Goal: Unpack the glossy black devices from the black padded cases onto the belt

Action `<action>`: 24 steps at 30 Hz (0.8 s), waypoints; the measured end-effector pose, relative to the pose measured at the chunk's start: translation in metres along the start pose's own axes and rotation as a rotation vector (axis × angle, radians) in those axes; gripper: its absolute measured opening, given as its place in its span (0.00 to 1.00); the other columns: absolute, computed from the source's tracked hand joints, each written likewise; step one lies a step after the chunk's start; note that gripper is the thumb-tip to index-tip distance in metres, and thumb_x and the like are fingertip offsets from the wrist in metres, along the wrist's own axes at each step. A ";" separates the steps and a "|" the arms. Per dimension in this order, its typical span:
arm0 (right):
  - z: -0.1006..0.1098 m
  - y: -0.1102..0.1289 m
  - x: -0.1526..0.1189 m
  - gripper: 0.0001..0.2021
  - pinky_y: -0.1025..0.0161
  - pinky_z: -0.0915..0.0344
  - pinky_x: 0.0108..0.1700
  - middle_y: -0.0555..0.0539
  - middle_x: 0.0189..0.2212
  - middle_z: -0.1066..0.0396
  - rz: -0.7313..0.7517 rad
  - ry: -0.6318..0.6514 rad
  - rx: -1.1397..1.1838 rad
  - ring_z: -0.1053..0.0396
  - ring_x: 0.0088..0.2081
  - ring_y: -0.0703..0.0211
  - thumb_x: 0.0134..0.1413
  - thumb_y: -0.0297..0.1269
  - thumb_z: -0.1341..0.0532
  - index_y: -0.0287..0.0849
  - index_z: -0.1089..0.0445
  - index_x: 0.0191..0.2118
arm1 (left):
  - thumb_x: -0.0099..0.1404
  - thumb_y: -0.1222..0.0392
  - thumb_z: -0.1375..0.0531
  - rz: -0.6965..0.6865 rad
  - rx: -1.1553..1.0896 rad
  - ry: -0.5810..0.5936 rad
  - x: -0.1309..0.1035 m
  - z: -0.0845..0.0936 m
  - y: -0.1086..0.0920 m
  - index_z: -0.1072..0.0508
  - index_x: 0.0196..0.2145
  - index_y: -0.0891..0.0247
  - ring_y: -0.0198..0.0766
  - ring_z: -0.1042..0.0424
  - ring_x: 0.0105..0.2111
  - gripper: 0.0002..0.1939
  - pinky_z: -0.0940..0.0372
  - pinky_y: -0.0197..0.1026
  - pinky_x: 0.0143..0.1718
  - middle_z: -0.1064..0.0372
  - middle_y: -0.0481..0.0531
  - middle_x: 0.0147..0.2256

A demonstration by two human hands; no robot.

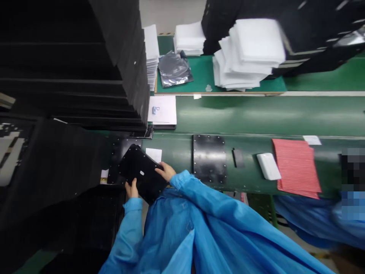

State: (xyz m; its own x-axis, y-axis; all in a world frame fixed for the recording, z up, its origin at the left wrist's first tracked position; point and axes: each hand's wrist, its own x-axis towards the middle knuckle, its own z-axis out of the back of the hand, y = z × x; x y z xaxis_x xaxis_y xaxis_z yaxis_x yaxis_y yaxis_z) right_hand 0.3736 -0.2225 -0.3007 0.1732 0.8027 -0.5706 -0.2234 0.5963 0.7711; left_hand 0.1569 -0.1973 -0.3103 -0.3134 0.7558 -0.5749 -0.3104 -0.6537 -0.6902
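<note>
A flat black panel (139,165) with rounded corners and a small white oval mark is held tilted at the bench's front edge, close to my body. My left hand (132,189) grips its lower left edge, and my right hand (167,172) has hold of its upper right edge; the fingers under the panel are hidden. Partly beneath the panel lies a black studded plate (115,154). A second black studded plate (209,158) rests flat on the bench to the right of my right hand. A white paper slip (154,154) is just behind the panel.
Tall black stacks (125,68) rise at the left. Along the bench (242,140) lie a small dark block (238,158), a white packet (268,166) and pink sheets (296,167). White sheet stacks (251,53) and a silvery bag (175,69) occupy the rear shelf. A co-worker's blue sleeve (310,217) shows at right.
</note>
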 end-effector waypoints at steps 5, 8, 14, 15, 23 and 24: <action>0.084 -0.070 -0.050 0.19 0.54 0.35 0.52 0.41 0.44 0.26 -0.049 -0.401 -0.117 0.29 0.47 0.48 0.53 0.46 0.42 0.41 0.28 0.46 | 0.62 0.58 0.40 -0.105 0.001 0.266 -0.041 -0.103 -0.017 0.34 0.54 0.62 0.42 0.26 0.46 0.22 0.32 0.43 0.48 0.25 0.56 0.43; 0.127 -0.122 -0.078 0.23 0.51 0.34 0.49 0.39 0.41 0.25 -0.168 -0.617 -0.074 0.29 0.44 0.46 0.53 0.49 0.47 0.38 0.29 0.46 | 0.60 0.60 0.38 -0.176 0.042 0.426 -0.066 -0.171 -0.034 0.33 0.53 0.63 0.40 0.25 0.41 0.23 0.31 0.41 0.45 0.24 0.54 0.38; 0.183 -0.184 -0.113 0.29 0.47 0.39 0.55 0.32 0.46 0.30 -0.182 -0.733 -0.085 0.34 0.50 0.41 0.52 0.52 0.48 0.33 0.30 0.49 | 0.63 0.59 0.42 -0.322 0.211 0.509 -0.111 -0.249 -0.064 0.32 0.52 0.66 0.42 0.25 0.42 0.20 0.31 0.46 0.47 0.25 0.56 0.37; 0.194 -0.190 -0.113 0.30 0.47 0.42 0.57 0.31 0.50 0.33 -0.156 -0.753 -0.119 0.36 0.53 0.40 0.52 0.52 0.48 0.32 0.32 0.52 | 0.63 0.59 0.42 -0.354 0.240 0.488 -0.120 -0.254 -0.068 0.31 0.51 0.67 0.43 0.26 0.44 0.19 0.33 0.48 0.49 0.26 0.58 0.39; 0.271 -0.225 -0.081 0.32 0.39 0.57 0.61 0.27 0.63 0.51 -0.147 -0.750 -0.369 0.58 0.64 0.35 0.56 0.47 0.45 0.28 0.45 0.60 | 0.60 0.47 0.40 -0.792 0.887 0.607 -0.224 -0.301 -0.054 0.42 0.62 0.64 0.55 0.56 0.66 0.36 0.57 0.62 0.64 0.52 0.64 0.65; 0.278 -0.228 -0.080 0.30 0.41 0.55 0.61 0.27 0.62 0.48 -0.098 -0.700 -0.399 0.55 0.63 0.36 0.56 0.44 0.46 0.28 0.44 0.59 | 0.59 0.44 0.41 -0.777 1.011 0.599 -0.234 -0.308 -0.050 0.47 0.64 0.65 0.58 0.63 0.67 0.41 0.59 0.66 0.63 0.59 0.66 0.67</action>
State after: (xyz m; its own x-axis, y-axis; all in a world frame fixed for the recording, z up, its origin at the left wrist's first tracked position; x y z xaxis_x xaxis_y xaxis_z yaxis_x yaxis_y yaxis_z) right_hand 0.6770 -0.4246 -0.3526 0.7405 0.6352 -0.2194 -0.4781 0.7273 0.4923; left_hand 0.5219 -0.3294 -0.2768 0.5783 0.6651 -0.4724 -0.8069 0.3810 -0.4513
